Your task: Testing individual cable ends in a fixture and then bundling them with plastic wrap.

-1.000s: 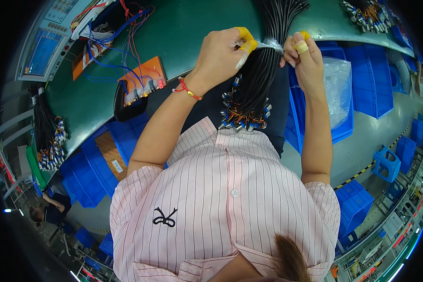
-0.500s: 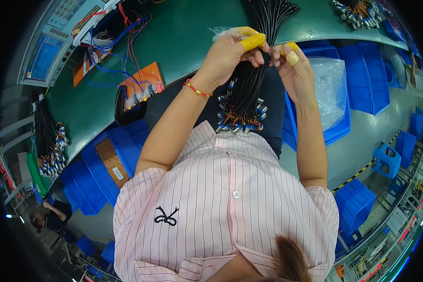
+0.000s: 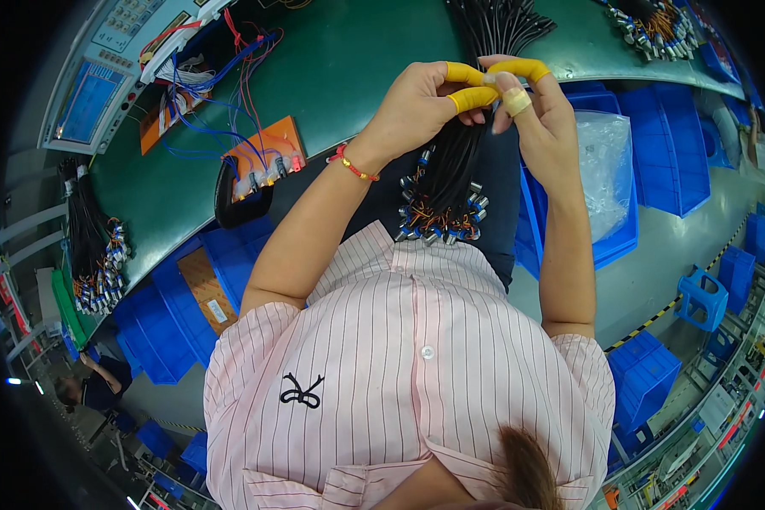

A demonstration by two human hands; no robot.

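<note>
A thick bundle of black cables [image 3: 444, 170] hangs over the table's near edge, its lower ends fitted with silver-and-blue connectors [image 3: 438, 223] and short orange wires. Yellow tape wraps fingers on both hands. My left hand [image 3: 429, 102] is closed in a pinch at the bundle's middle, at a small whitish piece of plastic film [image 3: 490, 78]. Facing it, my right hand [image 3: 540, 106] is also closed, thumb and forefinger meeting at the same film. The fingers hide most of the film and the cables behind it.
Left on the green table [image 3: 340, 59] are a tester with a screen [image 3: 85, 98], blue and red leads, and an orange fixture [image 3: 268, 149]. More cable bundles lie far left [image 3: 85, 221] and far right [image 3: 654, 30]. Blue bins [image 3: 667, 153] stand below, one holding clear plastic bags [image 3: 602, 170].
My hands have come together over the bundle, the right fingers now meeting the left. The loose clear film that trailed behind my left hand no longer shows there.
</note>
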